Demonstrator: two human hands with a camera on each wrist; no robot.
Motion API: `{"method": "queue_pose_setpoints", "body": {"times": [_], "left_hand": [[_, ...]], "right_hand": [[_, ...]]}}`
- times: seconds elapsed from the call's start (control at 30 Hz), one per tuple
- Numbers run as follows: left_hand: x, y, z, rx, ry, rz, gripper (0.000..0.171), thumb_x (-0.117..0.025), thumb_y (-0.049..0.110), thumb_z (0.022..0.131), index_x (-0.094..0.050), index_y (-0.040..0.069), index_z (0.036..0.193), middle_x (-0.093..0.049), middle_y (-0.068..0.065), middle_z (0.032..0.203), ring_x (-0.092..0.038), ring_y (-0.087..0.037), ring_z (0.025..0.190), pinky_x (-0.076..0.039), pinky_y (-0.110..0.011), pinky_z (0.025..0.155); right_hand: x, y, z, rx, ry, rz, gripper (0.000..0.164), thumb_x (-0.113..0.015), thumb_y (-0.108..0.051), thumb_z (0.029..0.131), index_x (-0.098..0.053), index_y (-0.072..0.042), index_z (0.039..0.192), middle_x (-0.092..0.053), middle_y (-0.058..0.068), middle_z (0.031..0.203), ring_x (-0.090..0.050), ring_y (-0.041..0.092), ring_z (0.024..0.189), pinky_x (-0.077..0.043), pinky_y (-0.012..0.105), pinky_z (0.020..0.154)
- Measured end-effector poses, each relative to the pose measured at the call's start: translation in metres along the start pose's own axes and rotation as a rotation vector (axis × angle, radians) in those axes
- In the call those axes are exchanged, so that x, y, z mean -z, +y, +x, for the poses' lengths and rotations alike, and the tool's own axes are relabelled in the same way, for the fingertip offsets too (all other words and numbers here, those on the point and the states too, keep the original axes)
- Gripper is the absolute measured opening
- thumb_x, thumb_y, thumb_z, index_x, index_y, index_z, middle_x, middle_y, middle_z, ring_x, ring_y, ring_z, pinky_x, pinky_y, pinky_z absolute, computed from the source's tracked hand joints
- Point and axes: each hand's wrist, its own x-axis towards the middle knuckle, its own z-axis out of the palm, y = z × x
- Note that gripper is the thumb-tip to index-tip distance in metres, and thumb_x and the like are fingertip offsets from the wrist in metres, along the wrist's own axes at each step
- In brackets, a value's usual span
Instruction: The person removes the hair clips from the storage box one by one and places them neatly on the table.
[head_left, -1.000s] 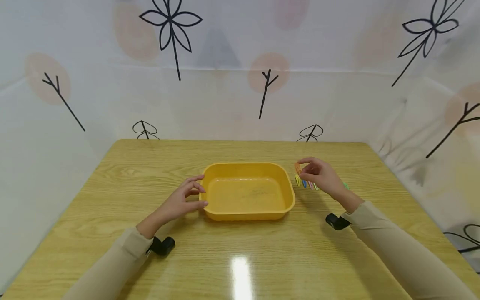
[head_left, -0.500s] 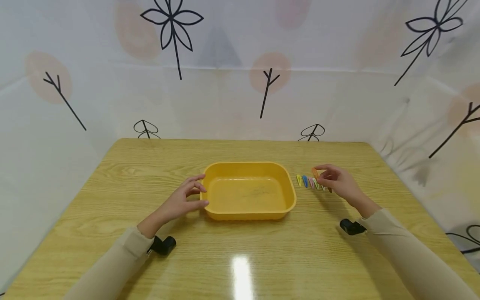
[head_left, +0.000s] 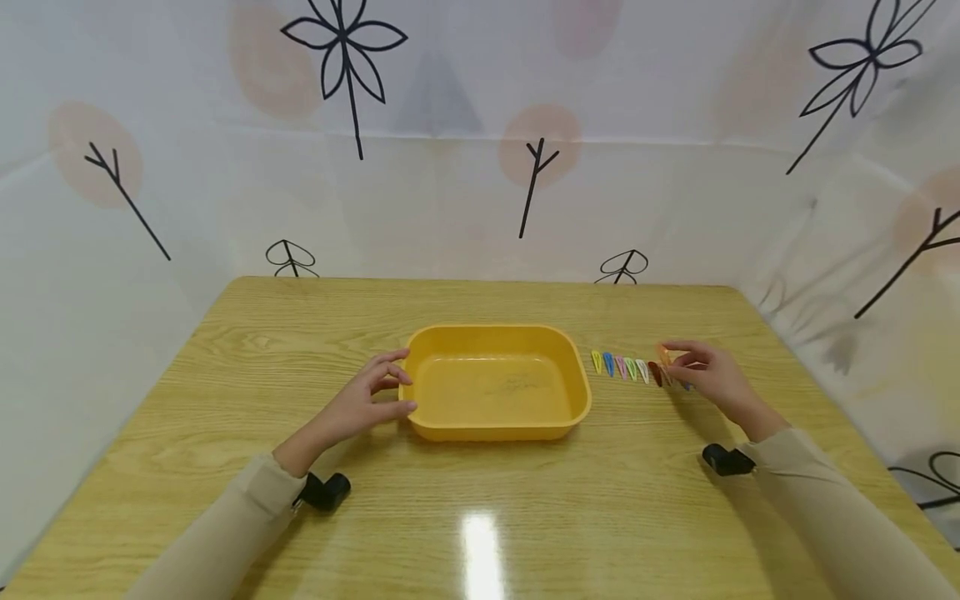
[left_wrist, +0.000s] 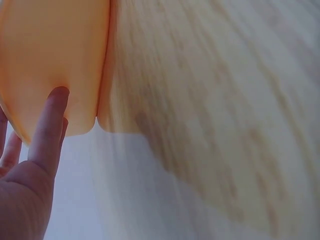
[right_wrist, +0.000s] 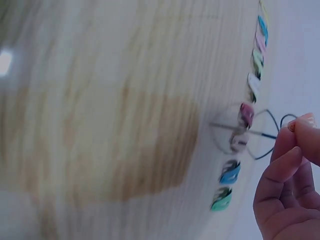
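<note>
My right hand pinches an orange hair clip between thumb and fingertips, above the right part of a row of hair clips. In the right wrist view, that row includes a dark red clip, a pale clip, a blue clip and a green clip. At the row's left end in the head view lies a yellow clip. My left hand rests with spread fingers against the left end of a yellow plastic tub. The left wrist view shows one fingertip touching the tub's wall.
The tub stands mid-table on the wood-grain tabletop, left of the clip row. A white patterned cloth hangs behind the table's back edge. A black wrist camera sits under the right sleeve.
My right hand has moved right along the row with the orange clip, uncovering more of the clips. My left hand and the tub have stayed in place.
</note>
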Motion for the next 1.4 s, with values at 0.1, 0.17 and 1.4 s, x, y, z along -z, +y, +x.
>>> {"method": "queue_pose_setpoints", "body": {"times": [0.1, 0.17, 1.4], "left_hand": [[0.000, 0.000, 0.000, 0.001, 0.001, 0.003, 0.029, -0.071, 0.019, 0.084, -0.054, 0.005, 0.103, -0.026, -0.009, 0.147, -0.043, -0.037, 0.119, -0.036, -0.052, 0.099], [0.000, 0.000, 0.001, -0.003, 0.001, 0.005, 0.030, -0.071, 0.019, 0.084, -0.053, 0.003, 0.104, -0.026, -0.009, 0.148, -0.043, -0.036, 0.119, -0.036, -0.052, 0.100], [-0.001, -0.002, 0.001, -0.005, 0.001, 0.008, 0.032, -0.071, 0.017, 0.084, -0.053, 0.000, 0.104, -0.026, -0.011, 0.147, -0.044, -0.038, 0.118, -0.037, -0.053, 0.098]], "right_hand": [[0.005, 0.005, -0.003, 0.002, 0.013, -0.001, 0.043, -0.061, -0.006, 0.090, -0.046, 0.012, 0.127, -0.057, 0.016, 0.091, -0.055, 0.001, 0.077, -0.050, 0.026, 0.059], [0.008, 0.009, -0.005, -0.011, 0.024, -0.001, 0.044, -0.062, -0.007, 0.090, -0.046, 0.012, 0.126, -0.057, 0.015, 0.091, -0.053, 0.000, 0.076, -0.048, 0.026, 0.056], [0.037, 0.043, -0.009, -0.250, -0.098, -0.040, 0.050, -0.056, -0.012, 0.093, -0.040, 0.019, 0.128, -0.065, 0.015, 0.098, -0.057, -0.002, 0.072, -0.052, 0.024, 0.065]]}}
